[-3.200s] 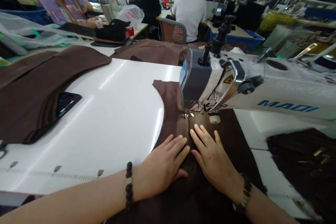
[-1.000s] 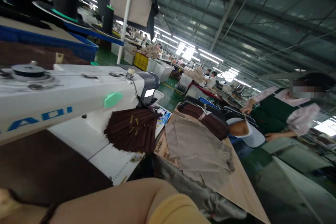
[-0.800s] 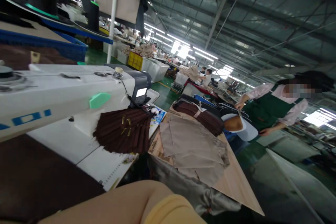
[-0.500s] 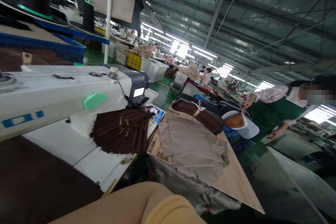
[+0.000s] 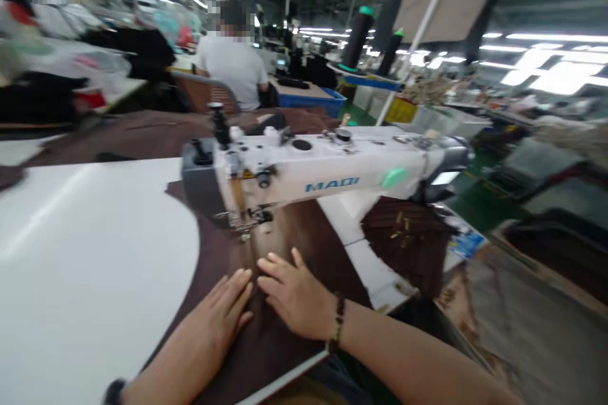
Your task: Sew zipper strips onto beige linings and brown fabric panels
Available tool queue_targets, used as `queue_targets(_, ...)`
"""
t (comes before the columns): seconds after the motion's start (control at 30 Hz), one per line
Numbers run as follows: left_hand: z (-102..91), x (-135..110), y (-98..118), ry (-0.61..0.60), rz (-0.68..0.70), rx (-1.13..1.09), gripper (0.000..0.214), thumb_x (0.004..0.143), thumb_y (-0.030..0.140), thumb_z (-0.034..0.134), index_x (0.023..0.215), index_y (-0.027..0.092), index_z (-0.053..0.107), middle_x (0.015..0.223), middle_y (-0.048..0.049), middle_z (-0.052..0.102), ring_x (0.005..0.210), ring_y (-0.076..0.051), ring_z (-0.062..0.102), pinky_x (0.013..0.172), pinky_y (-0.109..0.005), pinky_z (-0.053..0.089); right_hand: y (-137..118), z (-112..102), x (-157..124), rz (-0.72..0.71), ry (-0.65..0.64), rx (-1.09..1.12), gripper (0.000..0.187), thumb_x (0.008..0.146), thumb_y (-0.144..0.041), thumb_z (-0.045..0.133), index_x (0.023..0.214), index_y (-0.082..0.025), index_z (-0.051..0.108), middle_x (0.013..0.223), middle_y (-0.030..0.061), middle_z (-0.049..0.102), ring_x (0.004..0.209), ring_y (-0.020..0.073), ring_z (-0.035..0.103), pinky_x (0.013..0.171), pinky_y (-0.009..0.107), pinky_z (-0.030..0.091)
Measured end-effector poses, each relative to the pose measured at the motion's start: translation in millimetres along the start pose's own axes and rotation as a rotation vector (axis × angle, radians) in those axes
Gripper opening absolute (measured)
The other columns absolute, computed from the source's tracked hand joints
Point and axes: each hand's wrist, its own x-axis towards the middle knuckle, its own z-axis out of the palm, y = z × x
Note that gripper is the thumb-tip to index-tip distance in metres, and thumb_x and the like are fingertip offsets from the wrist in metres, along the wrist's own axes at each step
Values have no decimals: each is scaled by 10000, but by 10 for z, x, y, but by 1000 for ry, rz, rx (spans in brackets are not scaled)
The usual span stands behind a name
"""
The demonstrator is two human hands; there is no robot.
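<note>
I have the brown fabric (image 5: 308, 234) lying flat on the white table (image 5: 95, 253), its curved left side crossing the tabletop and its lower part reaching toward the near edge. Its upper portion passes beneath the head of the sewing machine (image 5: 332, 168). My left hand (image 5: 216, 313) and right hand (image 5: 299, 297) rest on it palm down, fingers outstretched and clamped on nothing, one on each side of a narrow dark line running up toward the presser foot (image 5: 245, 235); blur keeps me from telling what that line is. I judge the cloth light, soft and limp, fairly smooth, unlikely to break but quick to wrinkle or skew if one side is dragged. Flat fingertips beside the line seem the best hold for steering, with light, even pressure; for lifting, I would pinch the free margin near the table's near edge.
</note>
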Motion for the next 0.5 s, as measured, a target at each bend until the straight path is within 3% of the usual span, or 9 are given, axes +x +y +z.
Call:
queue_targets(0.1,-81,-55,21,-141,-10,108,347,936,278,323,1121,69,529,1184,-143,546,1096,-237,523,922,-374,459,52,80,-19,-6,1,101,291,896,-224,345,1148,-170,478,1345,59,408,1292,204,281,1048,552,228)
queue_targets(0.2,-130,18,89,-217,-43,81,350,896,286,435,1093,14,533,1171,-185,545,1109,-276,511,944,-405,443,49,111,-39,8,-9,111,312,869,-171,367,1156,-129,481,1343,99,407,1290,208,294,1060,532,227)
queue_targets(0.33,-202,75,123,-271,-95,-22,406,825,320,571,1108,34,522,1197,-180,521,1153,-285,469,997,-418,391,50,130,-46,-8,-3,64,435,873,-197,379,1302,-126,361,1369,115,367,1295,193,287,1062,505,250)
queue_targets(0.5,-232,58,113,-291,-120,-91,476,812,340,589,1194,83,466,1236,-164,486,1177,-288,443,1002,-425,381,95,136,-52,-33,-40,44,414,882,-205,371,1293,-167,396,1385,94,348,1303,196,273,1049,521,259)
